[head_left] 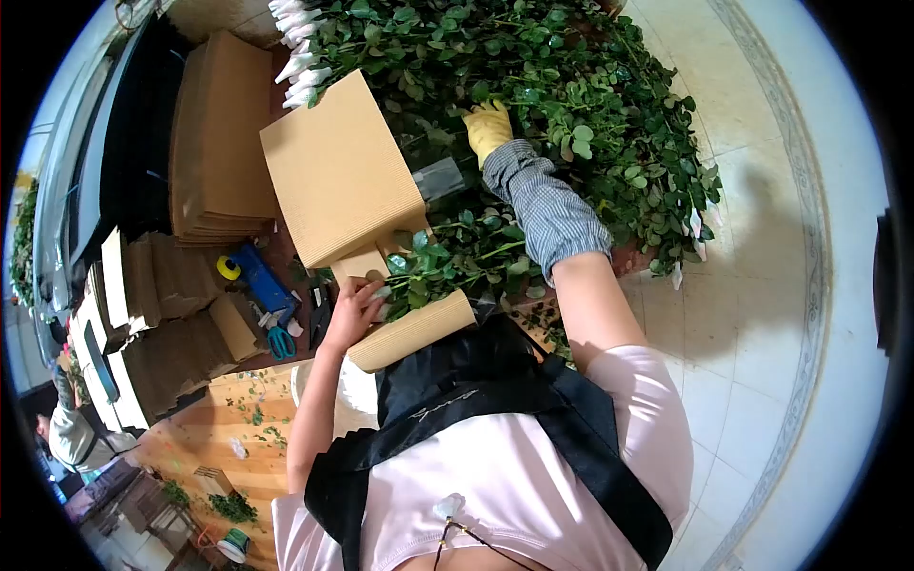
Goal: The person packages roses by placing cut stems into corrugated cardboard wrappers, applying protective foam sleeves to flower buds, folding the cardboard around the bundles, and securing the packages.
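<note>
Two sheets of ribbed brown cardboard, one upright [333, 176] and one curled [419, 333], flank a small bunch of leafy rose stems [476, 243]. My bare left hand [354, 312] is at the left end of this bunch, fingers curled round the pale flower ends, partly hidden. My right hand [488, 133], in a yellow glove and a checked sleeve cover, reaches over a large pile of rose stems [590, 90]. Its fingers are apart among the leaves, with nothing visibly held; the fingertips are partly covered.
White-sleeved flower heads [300, 57] line the pile's left edge. Cardboard stacks [219, 133] stand at left, near a blue tool [265, 281], a yellow tape roll [228, 267] and teal-handled scissors [281, 343]. Another person [81, 433] is far left. Tiled floor [752, 371] lies right.
</note>
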Demonstrator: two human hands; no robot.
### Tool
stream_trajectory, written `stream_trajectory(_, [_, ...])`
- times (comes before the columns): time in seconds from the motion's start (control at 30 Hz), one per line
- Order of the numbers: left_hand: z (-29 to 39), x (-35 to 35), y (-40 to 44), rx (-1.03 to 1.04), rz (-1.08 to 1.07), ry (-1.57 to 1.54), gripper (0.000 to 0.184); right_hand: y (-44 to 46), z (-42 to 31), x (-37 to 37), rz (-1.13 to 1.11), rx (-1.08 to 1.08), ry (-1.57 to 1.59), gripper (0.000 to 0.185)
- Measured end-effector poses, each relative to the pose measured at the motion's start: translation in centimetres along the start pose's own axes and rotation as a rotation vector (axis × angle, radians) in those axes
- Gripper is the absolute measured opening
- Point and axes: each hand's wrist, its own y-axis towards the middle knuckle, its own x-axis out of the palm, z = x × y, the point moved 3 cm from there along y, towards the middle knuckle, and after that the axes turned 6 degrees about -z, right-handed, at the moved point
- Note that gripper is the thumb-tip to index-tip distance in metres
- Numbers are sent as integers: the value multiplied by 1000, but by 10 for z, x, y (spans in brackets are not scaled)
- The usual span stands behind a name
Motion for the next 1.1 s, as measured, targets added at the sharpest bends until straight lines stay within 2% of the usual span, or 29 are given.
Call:
stream_trajectory(0.07, [2, -9, -6, -29, 3, 26, 37, 9, -8, 0, -339, -23, 44, 21])
stream_trajectory(0.1, [3, 8, 16, 6, 36, -12, 37, 24, 8, -34, -371, 19, -96, 21])
stream_trajectory(0.17, [-3, 6, 6, -14, 46, -19, 37, 24, 7, -65, -220, 0, -186, 21])
stream_trajectory(0.23, [2, 3, 2, -3, 61, -21, 36, 14, 31, -121, -214, 217, -161, 16])
stream_trajectory(0.27, [2, 2, 1, 3, 67, -32, 36, 9, 79, -89, 48, 215, 117, 14])
stream_trajectory(0.3, [2, 1, 1, 12, 74, -37, 36, 2, 97, -96, 227, 146, 202, 13])
stream_trajectory(0.33, [-2, 3, 1, -15, 45, -59, 40, -6, 114, -103, 399, 60, 272, 12])
stream_trajectory(0.37, [-2, 2, 2, -15, 55, -64, 40, -31, 101, -157, 485, -86, 145, 13])
stream_trajectory(0.43, [2, 2, 2, 28, 124, -96, 42, -58, 102, -186, 475, -63, 195, 18])
stream_trajectory(0.5, [-3, 4, 3, 12, 125, -105, 42, -85, 90, -214, 417, -166, 189, 21])
stream_trajectory(0.57, [-8, 5, 4, -75, 83, -119, 36, -113, 80, -214, 293, -200, 119, 22])
stream_trajectory(0.6, [-8, 8, 2, -65, 86, -85, 35, -124, 75, -216, 225, -103, 247, 20])
stream_trajectory(0.63, [-10, 8, 2, -48, 89, -45, 34, -135, 82, -214, 284, -40, 137, 20])
stream_trajectory(0.7, [-8, 8, 0, -22, 80, -92, 33, -157, 101, -213, 395, 246, 137, 23])
stream_trajectory(0.77, [-4, 5, 2, -66, 89, -118, 33, -174, 118, -210, 444, 248, 289, 27])
stream_trajectory(0.8, [-5, 6, 2, -62, 108, -127, 33, -179, 116, -214, 363, 252, 380, 30])
stream_trajectory(0.83, [-6, 5, 2, -62, 104, -127, 33, -184, 107, -221, 361, 256, 379, 30])
stream_trajectory(0.9, [-7, 2, 3, -35, 94, -102, 33, -187, 89, -230, 419, 265, 581, 32])
stream_trajectory(0.93, [-7, 3, 4, -30, 82, -83, 33, -189, 90, -226, 288, 164, 557, 24])
stream_trajectory(0.97, [-7, 4, 4, -39, 78, -85, 33, -193, 88, -206, 201, 93, 889, 25])
stream_trajectory(1.03, [-6, 4, 4, -24, 90, -87, 33, -181, 50, -207, -29, -179, 708, 33])
stream_trajectory(1.1, [-12, 7, -1, -93, 95, 32, 36, -182, 26, -152, -257, -272, 646, 31])
